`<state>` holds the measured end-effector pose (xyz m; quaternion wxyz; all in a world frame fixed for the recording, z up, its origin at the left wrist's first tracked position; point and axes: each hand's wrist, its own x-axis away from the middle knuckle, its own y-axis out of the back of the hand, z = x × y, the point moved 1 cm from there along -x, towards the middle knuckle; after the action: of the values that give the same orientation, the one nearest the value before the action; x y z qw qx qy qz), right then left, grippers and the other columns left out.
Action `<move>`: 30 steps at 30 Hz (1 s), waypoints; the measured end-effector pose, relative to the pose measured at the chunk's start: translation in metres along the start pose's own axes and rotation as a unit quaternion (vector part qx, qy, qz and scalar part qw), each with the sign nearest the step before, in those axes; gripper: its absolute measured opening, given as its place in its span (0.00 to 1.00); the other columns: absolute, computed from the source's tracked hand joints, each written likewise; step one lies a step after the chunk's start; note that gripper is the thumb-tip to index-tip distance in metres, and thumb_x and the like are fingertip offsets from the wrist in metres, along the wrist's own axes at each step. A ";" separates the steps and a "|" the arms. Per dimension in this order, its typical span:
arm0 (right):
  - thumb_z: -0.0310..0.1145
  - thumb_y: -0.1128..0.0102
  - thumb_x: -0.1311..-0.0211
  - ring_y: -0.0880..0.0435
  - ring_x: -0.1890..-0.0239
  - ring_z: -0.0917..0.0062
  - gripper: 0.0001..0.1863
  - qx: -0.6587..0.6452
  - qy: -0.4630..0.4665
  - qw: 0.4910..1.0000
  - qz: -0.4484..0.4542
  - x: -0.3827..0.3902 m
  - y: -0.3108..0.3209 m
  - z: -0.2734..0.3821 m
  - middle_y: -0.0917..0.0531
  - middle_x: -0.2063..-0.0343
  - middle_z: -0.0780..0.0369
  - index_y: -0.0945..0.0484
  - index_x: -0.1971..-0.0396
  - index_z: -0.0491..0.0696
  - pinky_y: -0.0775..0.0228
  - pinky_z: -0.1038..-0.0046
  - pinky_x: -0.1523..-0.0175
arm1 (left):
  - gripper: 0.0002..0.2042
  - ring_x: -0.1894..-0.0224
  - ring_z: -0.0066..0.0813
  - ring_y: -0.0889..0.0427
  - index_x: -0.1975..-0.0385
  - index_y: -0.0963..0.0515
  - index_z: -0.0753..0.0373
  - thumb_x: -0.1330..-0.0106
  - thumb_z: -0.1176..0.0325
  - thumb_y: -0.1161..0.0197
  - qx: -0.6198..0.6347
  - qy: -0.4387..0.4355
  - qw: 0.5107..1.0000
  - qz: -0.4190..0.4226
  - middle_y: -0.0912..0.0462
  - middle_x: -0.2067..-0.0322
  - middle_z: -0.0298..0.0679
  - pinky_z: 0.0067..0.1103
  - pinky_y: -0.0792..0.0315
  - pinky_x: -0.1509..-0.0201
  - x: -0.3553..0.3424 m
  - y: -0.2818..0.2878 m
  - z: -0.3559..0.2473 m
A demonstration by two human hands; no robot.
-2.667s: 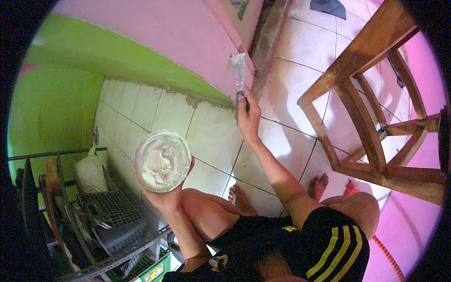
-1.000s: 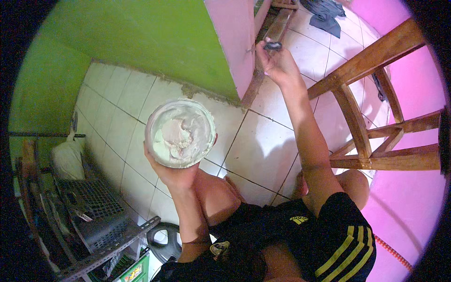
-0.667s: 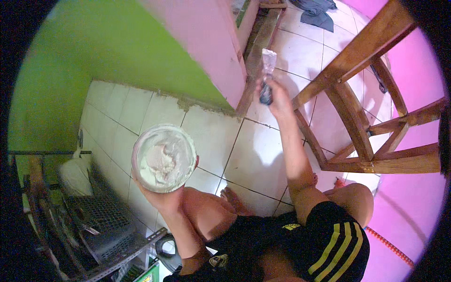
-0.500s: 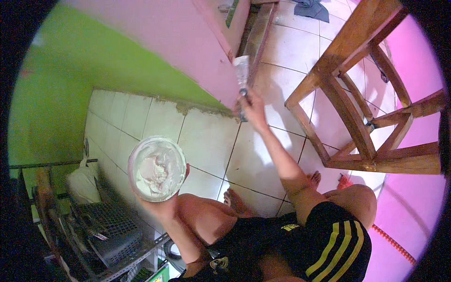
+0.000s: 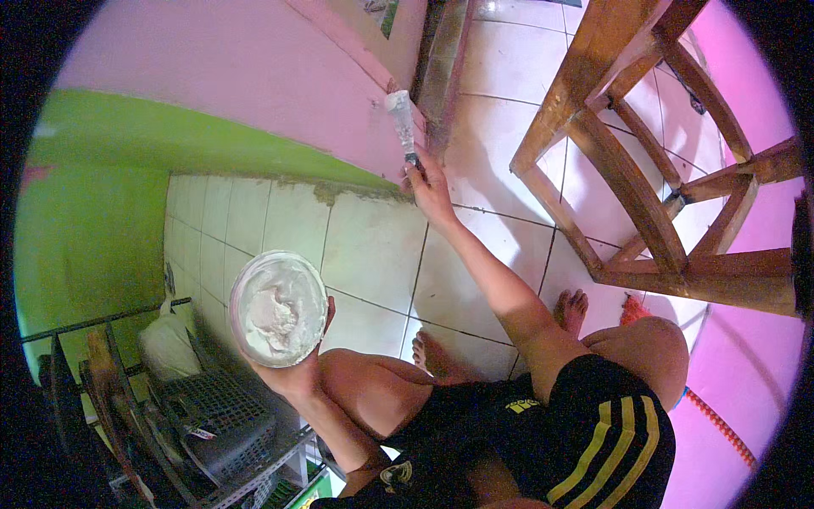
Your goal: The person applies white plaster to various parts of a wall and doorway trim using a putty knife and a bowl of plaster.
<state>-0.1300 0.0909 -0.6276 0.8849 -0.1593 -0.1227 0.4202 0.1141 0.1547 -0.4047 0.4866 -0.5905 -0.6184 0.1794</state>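
Fingers of my right hand [image 5: 433, 195] close round the short dark handle of a putty knife [image 5: 404, 123], its flat metal blade widening toward a tip smeared with chalky white. That tip lies over the pink wall [image 5: 280, 72] near its corner, beside a rough brownish chip in the edge; whether metal meets wall, I cannot tell. My left hand [image 5: 292, 377] cups a round tub [image 5: 238, 318] from below, fingers spread up its sides, well apart from the knife. Inside sits thick white paste [image 5: 275, 316], lumpy in the middle and scraped thin along the curved wall of the tub.

Below the pink runs a smooth green band [image 5: 212, 140], its foot crusted with crumbly grey-brown mortar [image 5: 325, 192] where it meets glossy pale floor tiles [image 5: 373, 242]. My bare feet rest on them. To my right stands a brown wooden frame [image 5: 627, 187] with curved slats; to my left, a dark perforated plastic basket [image 5: 225, 416] sits beside a whitish bag [image 5: 168, 343].
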 end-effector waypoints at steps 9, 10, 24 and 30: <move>0.27 0.50 0.36 0.26 0.73 0.84 0.23 0.094 0.068 0.993 -0.009 -0.003 0.001 -0.028 0.24 0.71 0.65 0.36 0.40 0.47 0.30 0.81 0.66 | 0.29 0.32 0.49 0.53 0.38 0.39 0.52 0.39 0.49 0.49 0.006 -0.001 0.998 -0.056 0.44 0.35 0.41 0.65 0.67 0.40 -0.001 -0.010 0.005; 0.27 0.50 0.36 0.26 0.72 0.84 0.23 0.107 0.075 0.991 -0.008 -0.002 0.001 -0.028 0.24 0.71 0.65 0.36 0.40 0.47 0.31 0.81 0.65 | 0.29 0.32 0.49 0.53 0.38 0.39 0.52 0.39 0.49 0.49 0.001 -0.005 0.998 -0.056 0.44 0.35 0.41 0.65 0.67 0.40 -0.001 -0.010 0.004; 0.30 0.51 0.35 0.26 0.66 0.80 0.26 0.172 0.154 0.973 -0.026 0.019 -0.030 0.000 0.21 0.63 0.59 0.40 0.36 0.53 0.32 0.77 0.57 | 0.29 0.32 0.47 0.53 0.38 0.39 0.51 0.39 0.48 0.49 0.029 0.001 0.999 -0.033 0.44 0.35 0.40 0.66 0.70 0.40 -0.001 -0.004 0.000; 0.31 0.49 0.35 0.30 0.74 0.83 0.27 0.179 0.111 0.978 0.003 0.024 -0.035 0.018 0.25 0.73 0.63 0.42 0.36 0.51 0.33 0.79 0.66 | 0.29 0.32 0.47 0.53 0.38 0.40 0.51 0.39 0.48 0.49 0.137 0.027 0.990 0.003 0.46 0.34 0.40 0.66 0.70 0.40 -0.003 0.001 0.001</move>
<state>-0.0968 0.0920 -0.5958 0.9057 -0.0447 0.0536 0.4181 0.1134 0.1525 -0.4071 0.5788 -0.5248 -0.5728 0.2480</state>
